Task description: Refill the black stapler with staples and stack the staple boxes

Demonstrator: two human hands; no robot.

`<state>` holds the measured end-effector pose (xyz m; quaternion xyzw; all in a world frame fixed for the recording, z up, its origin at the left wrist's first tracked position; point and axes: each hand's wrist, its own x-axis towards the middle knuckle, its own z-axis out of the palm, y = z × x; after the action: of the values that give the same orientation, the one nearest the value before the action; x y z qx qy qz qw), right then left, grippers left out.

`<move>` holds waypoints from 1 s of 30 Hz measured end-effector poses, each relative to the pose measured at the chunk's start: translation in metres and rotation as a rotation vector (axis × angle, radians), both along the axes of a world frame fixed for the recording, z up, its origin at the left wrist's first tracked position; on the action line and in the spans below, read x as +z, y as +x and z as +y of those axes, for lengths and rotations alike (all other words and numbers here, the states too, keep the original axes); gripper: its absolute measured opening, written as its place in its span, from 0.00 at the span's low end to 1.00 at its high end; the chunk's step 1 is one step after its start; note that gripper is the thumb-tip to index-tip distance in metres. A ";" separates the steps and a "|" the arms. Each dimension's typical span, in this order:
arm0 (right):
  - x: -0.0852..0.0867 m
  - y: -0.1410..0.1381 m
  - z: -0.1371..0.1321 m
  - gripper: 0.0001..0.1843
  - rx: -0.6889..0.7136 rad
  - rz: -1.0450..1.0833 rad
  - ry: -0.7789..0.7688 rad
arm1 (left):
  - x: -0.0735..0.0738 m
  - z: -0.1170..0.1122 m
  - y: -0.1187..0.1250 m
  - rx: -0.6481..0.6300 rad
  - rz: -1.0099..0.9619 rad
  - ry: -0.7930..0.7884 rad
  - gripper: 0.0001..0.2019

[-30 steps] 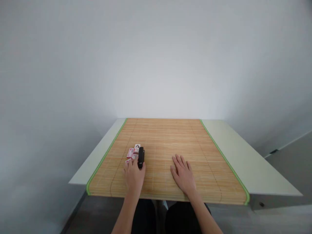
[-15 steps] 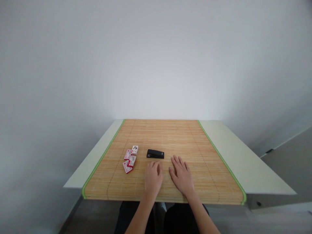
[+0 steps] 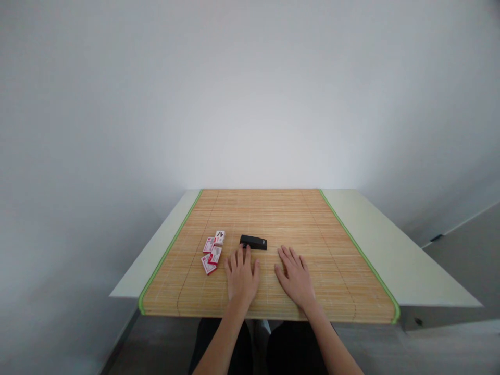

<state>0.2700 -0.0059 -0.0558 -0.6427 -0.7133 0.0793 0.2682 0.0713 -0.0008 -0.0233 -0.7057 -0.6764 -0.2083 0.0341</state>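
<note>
Lying just past the left hand (image 3: pixel 241 280): a black stapler (image 3: pixel 255 242).
Its left end is sitting by the spread fingers (image 3: pixel 248 254); I can't tell if they're touching.

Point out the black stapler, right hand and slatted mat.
Black stapler (image 3: pixel 254 241): head view, middle of its body.
Right hand (image 3: pixel 296 279): head view, back of the hand.
Slatted mat (image 3: pixel 265 211): head view, bare stretch beyond the stapler.

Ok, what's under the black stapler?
The black stapler lies on the bamboo mat, whose slats show around it. What lies directly beneath cannot be seen; the left hand hides a bit of the stapler's near edge.
</note>
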 end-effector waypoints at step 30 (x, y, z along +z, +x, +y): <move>0.090 -0.007 0.105 0.18 0.396 -0.116 -0.118 | -0.005 -0.002 0.048 -0.071 -0.105 -0.042 0.32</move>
<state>0.2625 0.0993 0.0337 -0.5082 -0.8339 0.1347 0.1679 0.1188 -0.0028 -0.0288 -0.7181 -0.6558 -0.2318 -0.0234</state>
